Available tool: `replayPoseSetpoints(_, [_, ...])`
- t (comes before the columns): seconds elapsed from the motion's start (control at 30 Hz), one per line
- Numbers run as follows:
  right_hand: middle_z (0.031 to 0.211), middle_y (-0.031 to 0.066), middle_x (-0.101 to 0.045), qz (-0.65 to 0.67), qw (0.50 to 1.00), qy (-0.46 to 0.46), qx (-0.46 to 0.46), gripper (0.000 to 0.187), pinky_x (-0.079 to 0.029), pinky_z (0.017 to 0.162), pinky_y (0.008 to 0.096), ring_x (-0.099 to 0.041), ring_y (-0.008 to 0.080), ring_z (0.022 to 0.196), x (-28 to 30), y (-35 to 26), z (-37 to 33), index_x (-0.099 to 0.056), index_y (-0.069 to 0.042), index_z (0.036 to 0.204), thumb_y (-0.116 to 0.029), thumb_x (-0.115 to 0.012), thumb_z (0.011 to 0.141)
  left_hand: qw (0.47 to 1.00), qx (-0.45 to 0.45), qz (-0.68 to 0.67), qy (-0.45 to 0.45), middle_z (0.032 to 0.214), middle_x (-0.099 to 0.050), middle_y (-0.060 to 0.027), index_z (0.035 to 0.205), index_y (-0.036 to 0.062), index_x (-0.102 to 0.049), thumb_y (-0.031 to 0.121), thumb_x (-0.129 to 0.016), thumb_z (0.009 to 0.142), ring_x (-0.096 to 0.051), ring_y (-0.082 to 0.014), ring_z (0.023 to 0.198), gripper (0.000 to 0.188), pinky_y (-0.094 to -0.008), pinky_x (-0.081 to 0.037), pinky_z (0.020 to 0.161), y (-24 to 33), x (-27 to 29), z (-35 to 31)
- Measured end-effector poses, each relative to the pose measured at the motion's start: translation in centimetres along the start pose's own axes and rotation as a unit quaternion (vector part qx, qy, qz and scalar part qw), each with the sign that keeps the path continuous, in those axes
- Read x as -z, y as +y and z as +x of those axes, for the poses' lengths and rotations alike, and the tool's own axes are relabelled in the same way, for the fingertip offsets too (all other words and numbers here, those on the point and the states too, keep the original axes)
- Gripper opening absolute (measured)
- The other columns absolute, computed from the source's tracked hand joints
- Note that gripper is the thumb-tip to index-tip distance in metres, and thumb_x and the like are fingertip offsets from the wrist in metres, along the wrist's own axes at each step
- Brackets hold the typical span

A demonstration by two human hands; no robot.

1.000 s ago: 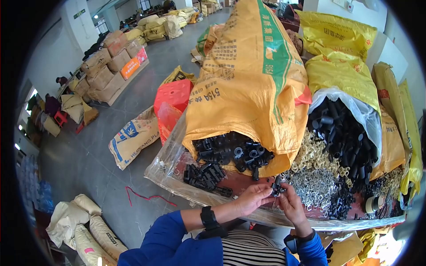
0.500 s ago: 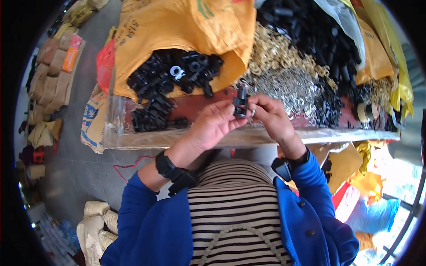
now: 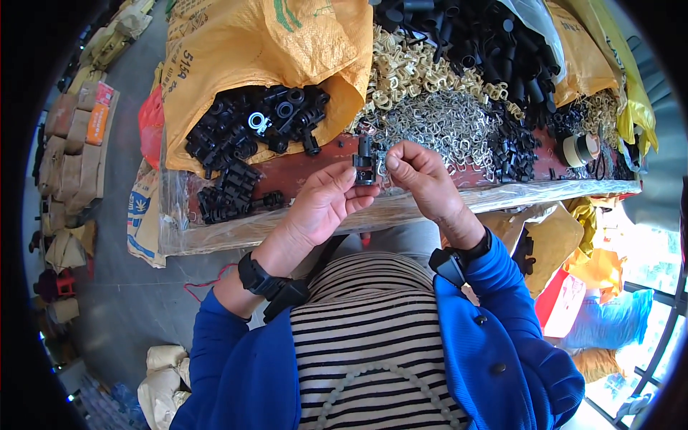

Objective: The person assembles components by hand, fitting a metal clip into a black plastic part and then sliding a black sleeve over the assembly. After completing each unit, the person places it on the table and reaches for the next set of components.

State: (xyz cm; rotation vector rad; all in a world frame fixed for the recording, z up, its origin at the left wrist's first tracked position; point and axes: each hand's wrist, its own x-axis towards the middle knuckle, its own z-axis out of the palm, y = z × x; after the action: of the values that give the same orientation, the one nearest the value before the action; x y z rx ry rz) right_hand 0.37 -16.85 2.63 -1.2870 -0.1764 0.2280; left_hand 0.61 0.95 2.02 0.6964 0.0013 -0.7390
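Observation:
My left hand (image 3: 319, 211) grips a black plastic fitting (image 3: 365, 163) between thumb and fingers, with its narrow tubular end pointing away from me. Just to the right, my right hand (image 3: 431, 185) has its thumb and index finger pinched together, a little apart from the fitting. Whatever lies in that pinch is too small to make out. Beyond the right hand spreads a heap of shiny metal clips (image 3: 437, 125). Left of the fitting, similar black fittings (image 3: 229, 186) lie on the table, and more (image 3: 222, 122) spill from an orange woven sack (image 3: 265, 50).
Behind the metal clips are beige clips (image 3: 412, 75) and black tubes (image 3: 494, 46). Small black pieces (image 3: 512, 150) and a tape roll (image 3: 577, 150) are on the right. The table's plastic-wrapped front edge (image 3: 287, 231) runs below my hands. Cartons and bags line the left floor.
My right fingers have drawn off to the right from the black fitting, which they were touching. The left hand keeps its hold. The whole view has shifted slightly.

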Motion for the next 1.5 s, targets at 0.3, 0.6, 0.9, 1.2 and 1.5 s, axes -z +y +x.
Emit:
replayPoseSetpoints(0.3, [0.065, -0.0010, -0.044, -0.182, 0.982, 0.017, 0.057, 0.013, -0.036, 0.051, 0.0195, -0.041, 0.0055, 0.057, -0.9, -0.2, 1.1, -0.047, -0.001, 0.076, -0.012, -0.050, 0.080, 1.000, 0.011, -0.003, 0.025, 0.092, -0.056, -0.0082, 0.104, 0.0013, -0.046, 0.013, -0.046, 0.082, -0.056, -0.0171, 0.081, 0.025, -0.0272, -0.048, 0.072, 0.5, 0.9, 0.8])
replayPoseSetpoints(0.6, [0.064, 0.0072, -0.045, -0.422, 0.876, 0.041, 0.231, 0.007, -0.036, 0.045, 0.0259, -0.045, 0.0185, 0.052, -1.9, -0.8, 0.8, -0.048, -0.001, 0.073, 0.000, -0.055, 0.072, 0.999, 0.023, -0.008, 0.041, 0.091, -0.056, -0.0066, 0.100, 0.0017, -0.050, 0.010, -0.048, 0.081, -0.057, -0.0142, 0.079, 0.022, -0.0254, -0.049, 0.069, 0.2, 1.2, 0.6])
replayPoseSetpoints(0.9, [0.066, 0.0094, -0.046, -0.498, 0.819, 0.021, 0.284, 0.010, -0.037, 0.045, 0.0288, -0.047, 0.0227, 0.053, -3.1, -1.5, -2.0, -0.049, -0.001, 0.073, 0.001, -0.057, 0.068, 0.998, 0.010, 0.025, 0.057, 0.088, -0.057, -0.0078, 0.098, 0.0003, -0.052, 0.010, -0.051, 0.079, -0.057, -0.0163, 0.076, 0.021, -0.0240, -0.048, 0.066, -0.2, -0.8, -1.8])
replayPoseSetpoints(1.2, [0.066, 0.0012, -0.043, -0.350, 0.931, 0.020, 0.105, 0.013, -0.034, 0.045, 0.0214, -0.042, 0.0085, 0.053, -2.7, -1.5, -3.6, -0.047, -0.003, 0.078, -0.004, -0.058, 0.072, 0.997, 0.022, 0.054, 0.042, 0.088, -0.057, -0.0087, 0.097, -0.0020, -0.052, 0.009, -0.051, 0.079, -0.058, -0.0172, 0.076, 0.020, -0.0231, -0.048, 0.066, -0.7, -1.0, -2.6])
replayPoseSetpoints(1.5, [0.063, -0.0002, -0.046, -0.313, 0.948, -0.060, -0.001, 0.013, -0.036, 0.048, 0.0232, -0.044, 0.0080, 0.057, 2.8, -0.7, 2.4, -0.050, -0.002, 0.078, -0.014, -0.054, 0.078, 0.995, 0.037, 0.055, 0.073, 0.086, -0.057, -0.0097, 0.094, -0.0008, -0.053, 0.008, -0.053, 0.077, -0.058, -0.0197, 0.077, 0.020, -0.0228, -0.048, 0.065, 1.4, 0.1, -1.6])
